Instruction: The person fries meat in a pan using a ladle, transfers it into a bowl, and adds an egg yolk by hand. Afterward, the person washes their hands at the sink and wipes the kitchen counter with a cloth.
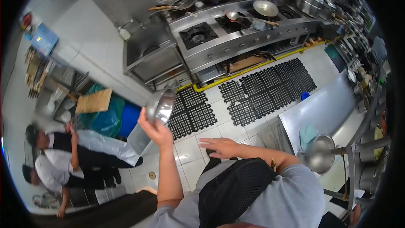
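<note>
My left hand (157,131) holds a shiny metal bowl (161,104) by its lower side, with the bowl tipped sideways above the floor. To the right of it, my right hand (220,147) is empty in front of my body, palm down with the fingers apart. Beyond the bowl stands a steel sink (148,44). A stove (253,38) runs along the back, with a ladle (232,14) and a wok (265,8) on top.
Black rubber mats (270,86) cover part of the tiled floor. At the right, a steel table (320,105) bears a cloth (308,136) and a large bowl (319,155). Two people (59,152) stand at the left, near a green bag (101,118) and a plastic bin (141,138).
</note>
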Available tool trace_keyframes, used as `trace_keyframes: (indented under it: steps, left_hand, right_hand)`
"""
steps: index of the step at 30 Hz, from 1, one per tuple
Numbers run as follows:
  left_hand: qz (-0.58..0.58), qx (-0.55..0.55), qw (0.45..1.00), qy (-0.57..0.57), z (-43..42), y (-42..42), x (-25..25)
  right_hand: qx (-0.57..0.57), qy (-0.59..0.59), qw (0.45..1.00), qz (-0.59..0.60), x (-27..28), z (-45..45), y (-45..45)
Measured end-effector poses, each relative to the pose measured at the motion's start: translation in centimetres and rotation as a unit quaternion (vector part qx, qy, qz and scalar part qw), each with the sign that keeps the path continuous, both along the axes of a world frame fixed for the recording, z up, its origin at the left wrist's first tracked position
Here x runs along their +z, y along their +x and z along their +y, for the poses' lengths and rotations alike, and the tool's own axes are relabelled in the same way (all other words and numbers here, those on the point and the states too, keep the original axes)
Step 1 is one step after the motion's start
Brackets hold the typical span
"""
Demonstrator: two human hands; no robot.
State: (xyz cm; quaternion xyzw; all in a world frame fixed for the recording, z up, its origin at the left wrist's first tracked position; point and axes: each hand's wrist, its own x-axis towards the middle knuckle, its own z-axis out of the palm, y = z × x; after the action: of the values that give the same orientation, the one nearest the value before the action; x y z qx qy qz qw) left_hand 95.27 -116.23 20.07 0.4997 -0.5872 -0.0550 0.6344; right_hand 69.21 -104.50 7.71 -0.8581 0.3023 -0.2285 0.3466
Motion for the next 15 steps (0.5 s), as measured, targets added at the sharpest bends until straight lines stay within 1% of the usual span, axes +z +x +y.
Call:
trace_keyframes:
  steps: [1,2,3,4,5,6,8,10,11,12,14,15]
  left_hand:
    - [0.169,-0.058,0.978,0.106,-4.0,2.3,-3.2]
    - [0.334,-0.104,0.912,0.216,-7.6,5.0,-8.6]
    - [0.131,-0.053,0.947,0.29,-10.6,7.8,-14.0]
    - [-0.082,-0.009,0.938,0.336,-13.7,9.0,-17.2]
    - [-0.292,0.062,0.876,0.38,-12.9,7.2,-15.3]
    - [-0.281,0.004,0.926,0.253,-13.9,7.7,-18.5]
    - [-0.181,-0.028,0.931,0.316,-15.6,4.3,-21.9]
    - [-0.252,-0.134,0.912,0.293,-16.3,-3.4,-20.3]
    - [-0.265,-0.226,0.899,0.266,-17.4,-7.0,-21.8]
    - [-0.231,-0.326,0.872,0.284,-17.8,-11.4,-20.9]
    - [-0.193,-0.49,0.792,0.308,-19.7,-18.9,-22.4]
    - [-0.17,-0.542,0.748,0.343,-19.8,-22.6,-22.4]
  right_hand:
    - [-0.052,0.034,0.997,0.053,-4.6,-1.8,-1.3]
    - [-0.099,0.076,0.986,0.11,-9.1,-2.2,-2.8]
    - [-0.136,0.13,0.97,0.153,-8.8,-2.1,-4.8]
    - [-0.175,0.173,0.95,0.194,-7.8,-3.5,-7.1]
    - [-0.189,0.166,0.939,0.234,-7.2,-3.9,-8.7]
    - [-0.207,0.16,0.926,0.272,-6.6,-4.4,-10.4]
    - [-0.297,0.206,0.894,0.266,-5.7,-4.9,-13.0]
    - [-0.418,0.208,0.86,0.208,-6.2,-4.4,-14.6]
    - [-0.476,0.227,0.833,0.169,-5.1,-4.4,-14.7]
    - [-0.535,0.24,0.8,0.131,-3.9,-4.7,-14.5]
    - [-0.611,0.217,0.761,0.032,-4.2,-5.1,-14.1]
    - [-0.645,0.234,0.726,-0.047,-4.0,-5.8,-13.5]
